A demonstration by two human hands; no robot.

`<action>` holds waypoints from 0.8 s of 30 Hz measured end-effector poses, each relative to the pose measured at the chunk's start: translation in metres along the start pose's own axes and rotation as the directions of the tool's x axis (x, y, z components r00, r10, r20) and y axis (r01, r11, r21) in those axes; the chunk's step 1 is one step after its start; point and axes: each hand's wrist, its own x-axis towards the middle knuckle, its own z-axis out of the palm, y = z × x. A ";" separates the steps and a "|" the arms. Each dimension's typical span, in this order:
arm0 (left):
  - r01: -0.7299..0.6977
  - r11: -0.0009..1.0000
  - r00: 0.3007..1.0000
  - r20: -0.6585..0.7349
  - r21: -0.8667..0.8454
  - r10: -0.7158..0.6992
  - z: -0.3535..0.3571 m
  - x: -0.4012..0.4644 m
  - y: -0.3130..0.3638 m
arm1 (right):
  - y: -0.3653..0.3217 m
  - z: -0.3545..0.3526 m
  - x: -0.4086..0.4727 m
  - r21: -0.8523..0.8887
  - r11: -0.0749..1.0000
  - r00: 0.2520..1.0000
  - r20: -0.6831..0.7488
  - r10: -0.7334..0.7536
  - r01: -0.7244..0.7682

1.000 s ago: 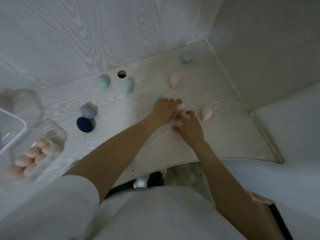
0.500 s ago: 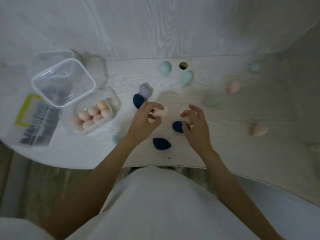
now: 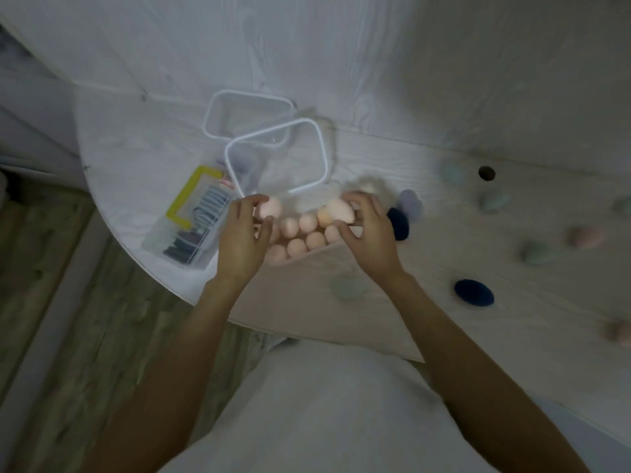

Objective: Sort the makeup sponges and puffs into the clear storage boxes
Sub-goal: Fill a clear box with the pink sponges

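Note:
My left hand [image 3: 243, 240] pinches a peach sponge [image 3: 269, 207] over the left end of a clear box [image 3: 345, 186] that holds several peach sponges [image 3: 296, 248]. My right hand [image 3: 367, 233] grips another peach sponge [image 3: 339, 212] over the box's right end. Loose sponges lie on the white table [image 3: 392, 158]: a navy one [image 3: 398, 224] beside my right hand, a lilac one [image 3: 409, 201], a second navy one [image 3: 474, 292], pale green ones [image 3: 348, 288] [image 3: 536, 253], and pink ones [image 3: 585, 236] farther right.
Two clear boxes with white rims [image 3: 249, 117] [image 3: 278, 158] stand behind the peach box. A flat clear case with a yellow handle [image 3: 191, 223] lies at the left near the table's curved edge. A cable hole [image 3: 486, 173] is in the tabletop. Wood floor lies at the left.
The view has swung left. Both hands have carried their peach sponges from the middle of the table over to the box of peach sponges.

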 end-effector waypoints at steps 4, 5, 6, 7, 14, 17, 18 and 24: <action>-0.065 0.998 0.998 0.015 -0.017 0.065 0.008 0.009 -0.016 | -0.003 0.019 0.038 -0.330 0.935 0.990 0.006 -0.140 0.134; -0.069 0.997 0.998 0.004 -0.038 0.069 0.009 0.011 -0.021 | -0.001 0.025 0.047 -0.455 0.865 0.975 0.030 -0.220 0.209; -0.068 0.996 0.998 0.001 -0.062 0.068 0.009 0.011 -0.025 | 0.003 0.029 0.054 -0.540 0.790 0.950 0.067 -0.303 0.290; -0.069 0.994 0.998 0.004 -0.082 0.070 0.010 0.012 -0.028 | 0.008 0.031 0.059 -0.586 0.725 0.922 0.111 -0.371 0.362; -0.112 0.994 0.994 0.015 -0.012 0.113 0.014 0.012 -0.034 | 0.031 0.028 0.067 -0.691 0.430 0.802 0.395 -0.449 0.581; -0.064 0.998 0.997 0.036 -0.007 0.065 0.018 0.007 -0.033 | 0.035 0.022 0.067 -0.665 0.396 0.764 0.456 -0.457 0.634; -0.052 0.999 0.998 0.032 -0.005 0.052 0.020 0.006 -0.032 | 0.034 0.021 0.068 -0.662 0.420 0.774 0.435 -0.460 0.621; -0.042 0.999 0.999 0.028 0.025 0.041 0.026 0.006 -0.029 | 0.028 0.038 0.080 -0.724 0.571 0.922 0.319 -0.220 0.387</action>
